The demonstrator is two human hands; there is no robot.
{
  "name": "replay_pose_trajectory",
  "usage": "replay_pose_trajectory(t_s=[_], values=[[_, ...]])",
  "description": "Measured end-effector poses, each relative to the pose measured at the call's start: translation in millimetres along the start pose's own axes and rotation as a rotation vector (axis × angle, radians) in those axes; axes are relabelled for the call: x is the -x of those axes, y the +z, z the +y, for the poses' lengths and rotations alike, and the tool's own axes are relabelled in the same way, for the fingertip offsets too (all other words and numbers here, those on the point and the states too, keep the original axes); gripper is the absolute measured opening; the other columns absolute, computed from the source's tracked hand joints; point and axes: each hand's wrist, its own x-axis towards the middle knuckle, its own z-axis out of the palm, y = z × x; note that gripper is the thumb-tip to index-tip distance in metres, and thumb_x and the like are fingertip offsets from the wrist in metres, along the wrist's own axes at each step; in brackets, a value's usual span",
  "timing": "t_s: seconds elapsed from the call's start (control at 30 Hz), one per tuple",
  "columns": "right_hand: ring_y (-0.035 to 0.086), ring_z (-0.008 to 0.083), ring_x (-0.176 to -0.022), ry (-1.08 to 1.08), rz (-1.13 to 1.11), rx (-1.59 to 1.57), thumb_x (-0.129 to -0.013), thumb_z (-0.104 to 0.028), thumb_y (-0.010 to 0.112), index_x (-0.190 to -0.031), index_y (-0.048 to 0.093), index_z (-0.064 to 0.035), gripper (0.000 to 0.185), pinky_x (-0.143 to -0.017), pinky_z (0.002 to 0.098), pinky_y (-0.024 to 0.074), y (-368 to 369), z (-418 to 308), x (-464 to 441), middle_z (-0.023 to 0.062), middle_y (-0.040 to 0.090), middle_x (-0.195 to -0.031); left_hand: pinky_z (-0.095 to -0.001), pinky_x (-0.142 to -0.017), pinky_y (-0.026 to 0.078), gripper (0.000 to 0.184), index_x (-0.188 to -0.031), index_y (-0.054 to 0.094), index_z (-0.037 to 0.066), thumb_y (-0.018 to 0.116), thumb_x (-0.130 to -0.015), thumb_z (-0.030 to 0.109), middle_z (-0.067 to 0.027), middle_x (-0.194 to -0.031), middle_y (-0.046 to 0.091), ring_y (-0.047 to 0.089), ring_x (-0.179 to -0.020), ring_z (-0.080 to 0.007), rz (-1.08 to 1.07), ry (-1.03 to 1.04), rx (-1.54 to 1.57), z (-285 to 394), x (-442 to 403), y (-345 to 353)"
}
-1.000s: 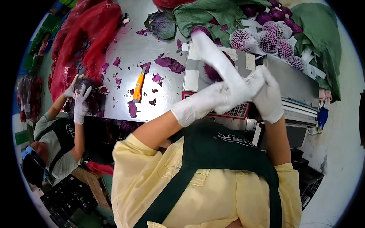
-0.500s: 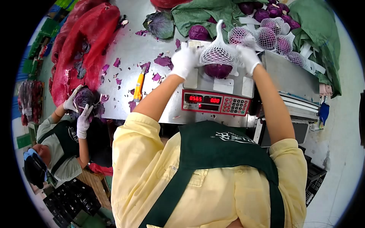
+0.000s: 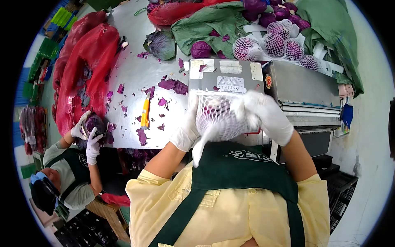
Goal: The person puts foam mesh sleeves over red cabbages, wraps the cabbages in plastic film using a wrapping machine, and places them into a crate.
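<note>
Crates, green and stacked, stand at ten o'clock in the view. At eight o'clock a co-worker in a dark cap holds a purple cabbage between two white-gloved hands. Back toward ten, a red mesh sack sprawls along the steel table. A yellow-handled knife lies a little past nine, blade pointing to twelve, with purple leaf scraps near it; a large-leaved cabbage sits at eleven.

Close to the centre, the person's left hand, gloved in white, grasps the left side of the white-netted cabbage, its fingertips partly hidden. That cabbage is at the near edge of the scale, in front of the apron; whether it touches the scale cannot be told. Its loose net tail hangs toward seven o'clock. A bare purple head rests at twelve, beyond the scale. At three the right hand, also gloved, has its fingers curled on the netting, slightly blurred. Bagged heads cluster between one and two, and at two stands a steel machine beside green cloth.
</note>
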Motion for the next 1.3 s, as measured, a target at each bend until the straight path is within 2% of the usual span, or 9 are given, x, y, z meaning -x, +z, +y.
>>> replay_pose_trajectory(t_s=[0.17,0.27,0.33,0.53,0.7,0.8,1.0,1.13,1.3], values=[[0.043,0.0022,-0.047,-0.065,0.111,-0.106,-0.101,-0.026,0.045,-0.092,0.059,-0.0020,0.030,-0.039,0.0159,0.0298,-26.9,20.9,2.5,-0.0013,0.054,-0.068,-0.0374,-0.094,0.050,0.057,-0.125,0.052,-0.001,0.036,-0.100,0.047,-0.0165,-0.118,0.061,0.060,-0.106,-0.0266,-0.117,0.171,-0.095,-6.2,0.9,22.3],[0.058,0.0075,-0.068,-0.101,0.401,0.236,-0.100,-0.029,0.047,-0.098,0.058,-0.0064,0.025,-0.054,0.0208,0.0474,-31.4,49.3,-5.9,0.0015,0.058,-0.087,-0.0406,-0.092,0.050,0.048,-0.119,0.055,-0.002,0.040,-0.096,0.037,-0.0161,-0.113,0.064,0.062,-0.102,-0.0284,-0.124,0.345,-0.191,-5.8,-8.2,34.3],[0.055,0.0206,-0.118,0.437,0.120,-0.694,-0.101,-0.044,0.035,-0.136,0.047,-0.0148,0.047,-0.102,0.0435,0.0436,-15.6,20.9,17.9,0.0065,0.058,-0.128,-0.0396,-0.090,0.051,0.038,-0.113,0.059,-0.001,0.046,-0.092,0.029,-0.0138,-0.107,0.066,0.064,-0.096,-0.0267,-0.291,0.424,-0.152,-8.4,-23.0,35.0],[0.053,0.0241,-0.118,-0.192,0.206,-0.396,-0.100,-0.045,0.032,-0.134,0.046,-0.0066,0.053,-0.104,0.0442,0.0421,-54.9,4.2,18.5,0.0108,0.053,-0.132,-0.0367,-0.105,0.036,0.074,-0.148,0.023,0.006,0.059,-0.084,0.019,-0.0131,-0.131,0.047,0.047,-0.121,-0.0258,-0.250,0.728,-0.248,-24.4,-55.1,99.6],[0.055,0.0247,-0.115,-0.434,0.256,-0.151,-0.102,-0.034,0.030,-0.130,0.046,-0.0028,0.045,-0.102,0.0426,0.0444,-146.0,-55.9,5.2,0.0130,0.056,-0.126,-0.0366,-0.105,0.036,0.055,-0.142,0.037,0.007,0.054,-0.092,0.017,-0.0122,-0.139,0.043,0.048,-0.122,-0.0230,0.000,0.726,-0.788,3.9,-90.0,131.9],[0.057,0.0239,-0.113,-0.243,0.127,-0.651,-0.102,-0.035,0.032,-0.131,0.047,-0.0027,0.046,-0.099,0.0407,0.0470,-231.1,-97.0,-8.9,0.0122,0.057,-0.126,-0.0333,-0.103,0.038,0.046,-0.139,0.042,0.006,0.052,-0.095,0.015,-0.0112,-0.134,0.048,0.049,-0.119,-0.0197,0.027,0.850,-0.980,43.9,-146.9,143.5],[0.058,0.0149,-0.105,-0.093,0.483,0.001,-0.094,-0.043,0.051,-0.126,0.056,-0.0070,0.048,-0.093,0.0311,0.0465,-389.2,-123.5,-63.4,0.0055,0.063,-0.116,-0.0355,-0.099,0.042,0.072,-0.133,0.047,-0.002,0.076,-0.078,0.035,-0.0217,-0.125,0.055,0.054,-0.115,-0.0270,0.174,0.882,-1.381,123.3,-334.1,166.9],[0.055,0.0312,-0.112,-0.158,0.374,1.432,-0.079,-0.038,0.070,-0.125,0.056,-0.0072,0.056,-0.099,0.0396,0.0424,-428.5,-95.7,-99.4,0.0161,0.058,-0.120,-0.0400,-0.100,0.043,0.112,-0.144,0.028,-0.004,0.081,-0.064,0.054,-0.0332,-0.130,0.047,0.050,-0.122,-0.0379,0.209,0.816,-1.475,134.4,-458.1,178.3],[0.051,0.0362,-0.117,-0.015,0.223,1.475,-0.076,-0.037,0.070,-0.129,0.055,-0.0120,0.059,-0.102,0.0417,0.0406,-450.1,-55.4,-104.8,0.0171,0.055,-0.126,-0.0399,-0.102,0.043,0.128,-0.147,0.019,-0.003,0.087,-0.055,0.053,-0.0305,-0.135,0.042,0.048,-0.125,-0.0361,0.153,0.678,-1.496,151.7,-550.6,160.9]])
